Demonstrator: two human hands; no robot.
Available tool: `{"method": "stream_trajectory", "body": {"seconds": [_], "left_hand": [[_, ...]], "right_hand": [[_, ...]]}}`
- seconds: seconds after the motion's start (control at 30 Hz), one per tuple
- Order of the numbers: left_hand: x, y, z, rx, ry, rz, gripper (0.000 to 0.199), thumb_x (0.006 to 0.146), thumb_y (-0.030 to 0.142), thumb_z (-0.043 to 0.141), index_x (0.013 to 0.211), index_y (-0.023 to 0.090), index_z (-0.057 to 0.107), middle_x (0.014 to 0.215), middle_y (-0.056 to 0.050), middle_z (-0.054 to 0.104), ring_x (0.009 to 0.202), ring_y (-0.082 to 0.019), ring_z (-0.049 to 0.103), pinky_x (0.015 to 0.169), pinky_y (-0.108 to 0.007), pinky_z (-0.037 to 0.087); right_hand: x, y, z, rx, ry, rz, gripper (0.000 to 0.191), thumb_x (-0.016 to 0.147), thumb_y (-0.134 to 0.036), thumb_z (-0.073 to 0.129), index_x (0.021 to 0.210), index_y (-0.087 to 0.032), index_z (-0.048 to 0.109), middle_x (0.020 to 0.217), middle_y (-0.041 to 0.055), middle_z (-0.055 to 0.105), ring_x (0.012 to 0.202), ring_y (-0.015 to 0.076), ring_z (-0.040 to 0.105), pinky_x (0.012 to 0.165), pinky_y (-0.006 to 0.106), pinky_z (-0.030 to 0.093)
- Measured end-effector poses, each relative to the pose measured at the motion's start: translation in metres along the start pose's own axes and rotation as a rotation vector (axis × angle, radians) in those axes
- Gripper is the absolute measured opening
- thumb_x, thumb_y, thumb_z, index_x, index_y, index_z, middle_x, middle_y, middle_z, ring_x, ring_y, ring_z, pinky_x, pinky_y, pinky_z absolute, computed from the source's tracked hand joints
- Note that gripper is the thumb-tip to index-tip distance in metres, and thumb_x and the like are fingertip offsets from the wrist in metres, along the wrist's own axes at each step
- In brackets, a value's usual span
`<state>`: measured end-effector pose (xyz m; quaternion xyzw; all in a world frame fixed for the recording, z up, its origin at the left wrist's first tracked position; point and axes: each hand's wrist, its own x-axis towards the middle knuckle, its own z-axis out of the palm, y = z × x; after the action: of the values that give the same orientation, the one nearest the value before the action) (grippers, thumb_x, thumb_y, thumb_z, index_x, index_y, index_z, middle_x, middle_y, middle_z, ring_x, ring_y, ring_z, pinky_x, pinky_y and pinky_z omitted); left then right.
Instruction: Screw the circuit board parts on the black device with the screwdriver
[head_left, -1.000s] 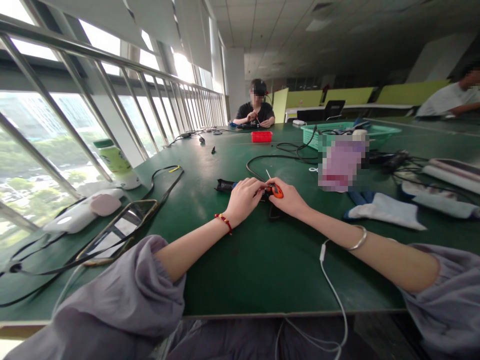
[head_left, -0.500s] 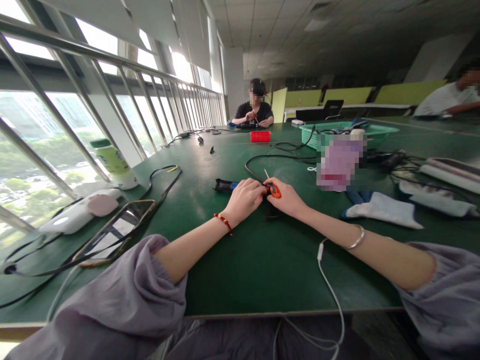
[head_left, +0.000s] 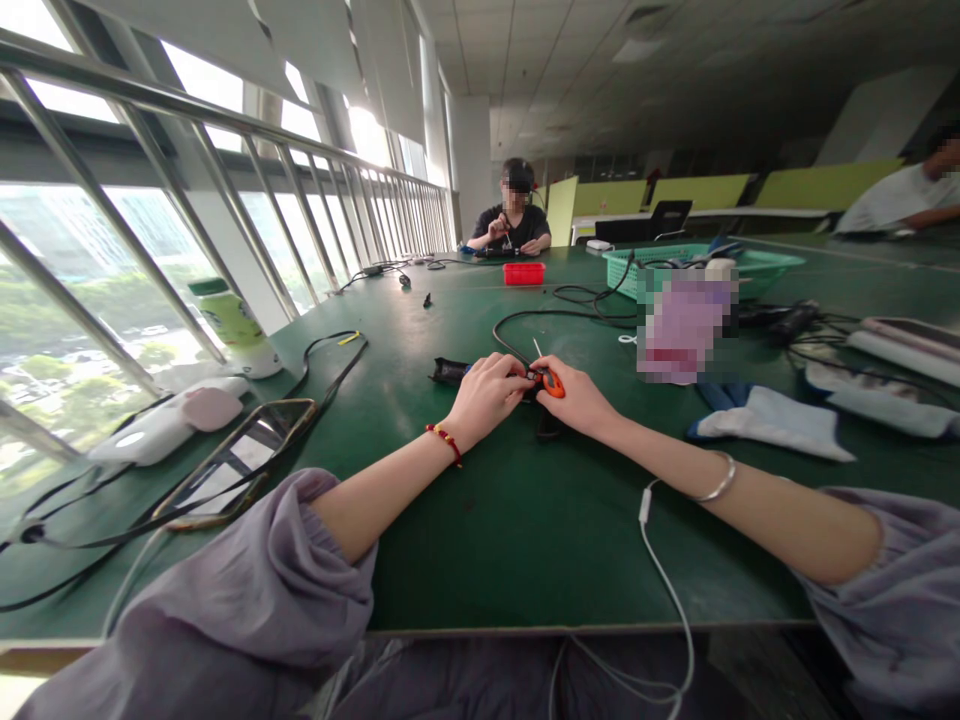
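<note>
At the middle of the green table, my left hand (head_left: 491, 390) is closed over a long black corded device (head_left: 448, 371). One dark end of it sticks out to the left of my fingers, and the rest is mostly hidden. Close beside it, my right hand (head_left: 577, 395) is closed around a screwdriver with an orange handle (head_left: 554, 383). Its thin metal shaft points up and away from me. My left fingertips almost meet the right ones over a small dark part. A black cable (head_left: 517, 316) curves away behind the hands.
A phone (head_left: 236, 465), a white device (head_left: 169, 425) and a green-white cup (head_left: 238, 330) stand left. Ahead are a red tray (head_left: 523, 274) and a green basket (head_left: 622, 275). White-blue gloves (head_left: 780, 422) lie right. A white earphone cord (head_left: 664, 570) hangs over the front edge. Another person (head_left: 512, 215) works opposite.
Both hands stay almost in place, with a slight shift of the fingers and of the orange handle. The whole view has moved a little. The person opposite has moved a hand slightly.
</note>
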<state>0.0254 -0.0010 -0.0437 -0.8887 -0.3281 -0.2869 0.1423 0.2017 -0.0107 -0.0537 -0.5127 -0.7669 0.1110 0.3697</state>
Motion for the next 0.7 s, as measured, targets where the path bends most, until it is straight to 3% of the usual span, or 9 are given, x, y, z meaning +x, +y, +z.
{"method": "stream_trajectory", "body": {"seconds": [0.17,0.33,0.43,0.57,0.7], "left_hand": [[-0.002,-0.002,-0.006,-0.042,-0.071,-0.006,0.022,0.084,0.018,0.054,0.098,0.025,0.071,0.115,-0.005,0.060,0.104,-0.020,0.055,0.089,-0.035,0.045],[-0.005,-0.012,-0.004,-0.069,-0.044,-0.177,0.045,0.084,0.035,0.060,0.124,0.018,0.055,0.129,-0.009,0.054,0.120,-0.024,0.048,0.108,-0.041,0.033],[-0.006,-0.015,0.000,-0.048,-0.109,-0.236,0.047,0.088,0.044,0.054,0.126,0.017,0.052,0.129,-0.010,0.055,0.119,-0.026,0.049,0.109,-0.045,0.029],[-0.005,-0.014,0.000,-0.005,-0.138,-0.253,0.045,0.087,0.047,0.053,0.121,0.018,0.055,0.113,-0.009,0.062,0.107,-0.026,0.054,0.097,-0.042,0.038],[-0.005,-0.011,-0.001,0.027,-0.103,-0.269,0.040,0.086,0.048,0.055,0.113,0.019,0.056,0.105,-0.007,0.062,0.100,-0.026,0.054,0.089,-0.039,0.039]], "right_hand": [[0.001,-0.002,-0.007,0.018,0.243,-0.004,0.029,0.079,-0.032,0.051,0.106,-0.021,0.051,0.090,0.0062,0.061,0.082,0.0210,0.058,0.074,0.034,0.044],[0.002,-0.011,-0.028,0.342,0.417,0.001,0.013,0.081,-0.034,0.051,0.080,-0.022,0.047,0.058,-0.0060,0.047,0.051,0.0102,0.045,0.053,0.024,0.037],[0.001,-0.020,-0.040,0.489,0.511,-0.072,0.019,0.081,-0.032,0.054,0.068,-0.021,0.047,0.048,-0.0078,0.042,0.040,0.0076,0.040,0.043,0.022,0.031],[-0.003,-0.032,-0.049,0.519,0.477,-0.143,0.023,0.082,-0.031,0.056,0.064,-0.020,0.048,0.043,-0.0082,0.041,0.035,0.0067,0.040,0.039,0.021,0.029],[-0.006,-0.034,-0.052,0.471,0.496,-0.172,0.023,0.082,-0.027,0.055,0.061,-0.019,0.049,0.046,-0.0073,0.042,0.037,0.0053,0.039,0.041,0.021,0.029]]}}
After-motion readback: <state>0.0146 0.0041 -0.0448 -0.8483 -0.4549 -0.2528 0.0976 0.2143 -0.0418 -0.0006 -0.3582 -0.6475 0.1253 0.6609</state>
